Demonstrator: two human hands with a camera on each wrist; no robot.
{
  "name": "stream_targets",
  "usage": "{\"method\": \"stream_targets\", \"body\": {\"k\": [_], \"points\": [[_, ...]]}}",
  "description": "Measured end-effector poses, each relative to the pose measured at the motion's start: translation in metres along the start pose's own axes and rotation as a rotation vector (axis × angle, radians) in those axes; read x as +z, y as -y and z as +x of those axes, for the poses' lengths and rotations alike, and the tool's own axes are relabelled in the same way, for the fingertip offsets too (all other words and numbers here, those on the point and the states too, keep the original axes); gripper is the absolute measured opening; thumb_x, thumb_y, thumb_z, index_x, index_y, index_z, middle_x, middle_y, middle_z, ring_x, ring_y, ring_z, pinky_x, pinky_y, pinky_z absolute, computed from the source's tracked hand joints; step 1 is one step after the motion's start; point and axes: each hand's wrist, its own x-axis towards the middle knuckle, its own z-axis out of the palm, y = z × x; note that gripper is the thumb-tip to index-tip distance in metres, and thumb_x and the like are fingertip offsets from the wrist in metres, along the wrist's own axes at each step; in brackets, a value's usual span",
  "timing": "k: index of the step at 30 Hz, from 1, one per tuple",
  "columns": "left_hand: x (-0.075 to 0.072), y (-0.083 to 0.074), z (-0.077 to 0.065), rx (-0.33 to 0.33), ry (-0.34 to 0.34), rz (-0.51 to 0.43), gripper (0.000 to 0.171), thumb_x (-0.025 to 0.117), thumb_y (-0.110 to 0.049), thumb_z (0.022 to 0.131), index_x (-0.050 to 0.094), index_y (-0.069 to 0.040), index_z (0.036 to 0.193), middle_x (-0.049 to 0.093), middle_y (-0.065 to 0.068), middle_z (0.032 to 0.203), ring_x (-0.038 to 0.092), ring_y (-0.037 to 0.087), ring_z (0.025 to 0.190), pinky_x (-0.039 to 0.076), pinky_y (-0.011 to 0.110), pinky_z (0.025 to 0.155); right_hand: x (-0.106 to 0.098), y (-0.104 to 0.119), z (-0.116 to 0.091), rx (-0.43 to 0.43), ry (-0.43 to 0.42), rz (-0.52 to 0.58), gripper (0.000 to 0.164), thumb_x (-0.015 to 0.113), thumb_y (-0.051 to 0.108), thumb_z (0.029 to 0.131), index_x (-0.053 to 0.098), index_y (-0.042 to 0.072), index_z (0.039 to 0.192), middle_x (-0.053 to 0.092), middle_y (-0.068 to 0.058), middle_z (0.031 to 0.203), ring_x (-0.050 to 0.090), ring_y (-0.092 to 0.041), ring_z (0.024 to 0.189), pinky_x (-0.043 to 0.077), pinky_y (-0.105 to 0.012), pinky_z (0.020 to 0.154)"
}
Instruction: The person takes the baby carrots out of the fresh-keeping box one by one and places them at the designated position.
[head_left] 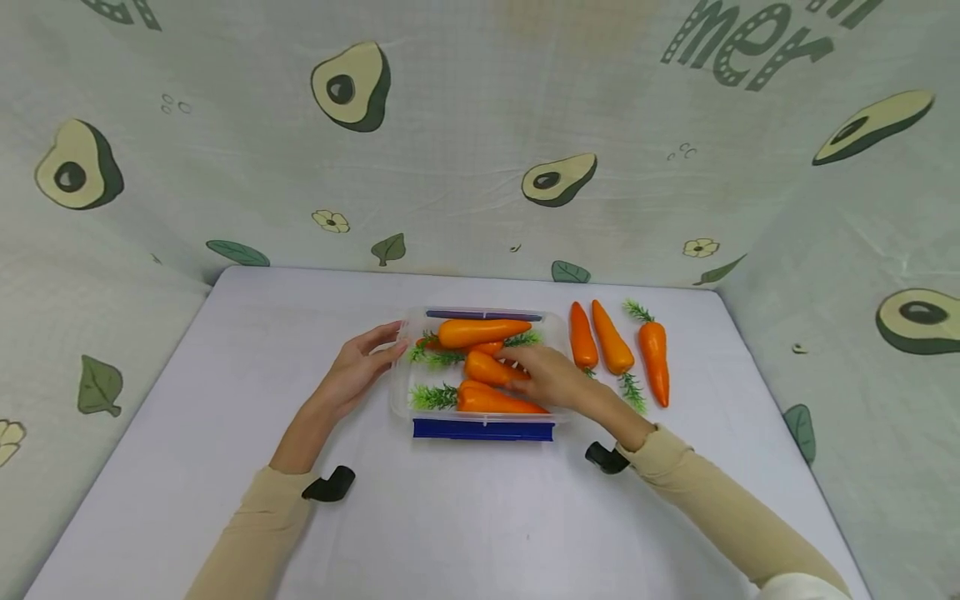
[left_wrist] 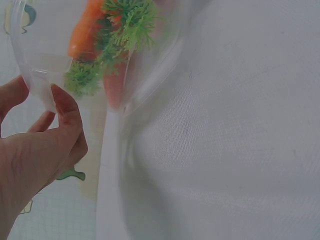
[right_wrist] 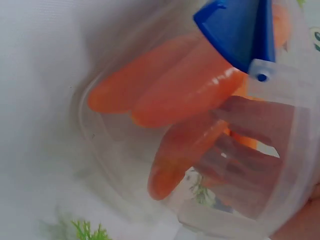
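Note:
A clear plastic container point(head_left: 564, 329) with blue latches point(head_left: 483, 430) holds several orange carrots with green tops. My left hand point(head_left: 358, 367) pinches its left rim between thumb and fingers, as the left wrist view shows. Inside, the fingers of my right hand point(head_left: 551, 375) are round a carrot point(head_left: 487, 368) in the middle. One carrot point(head_left: 498, 398) lies in front of it, and another point(head_left: 480, 333) lies at the back on top of others. Through the clear wall in the right wrist view, my right fingers point(right_wrist: 257, 120) rest against a carrot point(right_wrist: 172, 165).
To the right of the container, three more carrots lie on the white table point(head_left: 465, 517): one point(head_left: 582, 336) close to its wall, one point(head_left: 611, 337) beside that, and one point(head_left: 655, 362) farthest right. A patterned cloth point(head_left: 465, 167) stands behind and at both sides.

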Motion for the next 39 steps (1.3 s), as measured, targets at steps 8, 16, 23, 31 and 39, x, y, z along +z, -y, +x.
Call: {"method": "stream_targets", "body": {"k": [8,16,23,31,39], "points": [[0.000,-0.001,-0.002,0.005,0.004,0.006,0.062,0.069,-0.028,0.101,0.045,-0.009,0.155,0.040,0.013,0.154,0.055,0.008,0.114,0.047,0.024,0.103,-0.011,0.002,-0.008,-0.043,-0.029,0.044,0.046,0.077,0.008,0.093,0.063,-0.003,0.136,0.071,-0.013,0.121,0.068,-0.025,0.104,0.059,-0.037,0.090],[0.000,0.000,-0.001,0.005,0.003,0.014,0.061,0.068,-0.027,0.102,0.045,-0.009,0.155,0.041,0.013,0.154,0.054,0.009,0.117,0.046,0.027,0.104,-0.031,0.009,-0.016,-0.061,-0.068,0.146,0.048,0.076,0.006,0.093,0.061,-0.004,0.138,0.069,-0.015,0.126,0.068,-0.026,0.105,0.059,-0.035,0.090],[-0.001,-0.001,0.000,-0.010,0.002,0.021,0.064,0.068,-0.030,0.102,0.043,-0.009,0.156,0.040,0.013,0.155,0.052,0.013,0.121,0.047,0.019,0.101,-0.045,0.006,-0.024,-0.055,-0.155,0.242,0.049,0.076,0.005,0.093,0.060,-0.006,0.138,0.069,-0.017,0.126,0.068,-0.030,0.108,0.060,-0.041,0.088],[0.000,-0.002,-0.001,-0.023,-0.008,0.035,0.064,0.068,-0.030,0.101,0.043,-0.009,0.157,0.039,0.013,0.155,0.050,0.015,0.122,0.047,0.016,0.100,-0.060,0.002,-0.034,0.013,-0.282,0.259,0.052,0.079,0.010,0.092,0.062,-0.002,0.139,0.070,-0.016,0.125,0.071,-0.028,0.103,0.060,-0.040,0.087],[0.000,-0.002,0.000,-0.022,-0.007,0.029,0.063,0.068,-0.029,0.102,0.043,-0.009,0.156,0.039,0.012,0.155,0.051,0.012,0.120,0.046,0.022,0.105,-0.070,-0.012,-0.051,0.144,-0.379,0.273,0.052,0.077,0.011,0.094,0.059,-0.002,0.141,0.070,-0.019,0.125,0.070,-0.032,0.106,0.059,-0.043,0.089]]}}
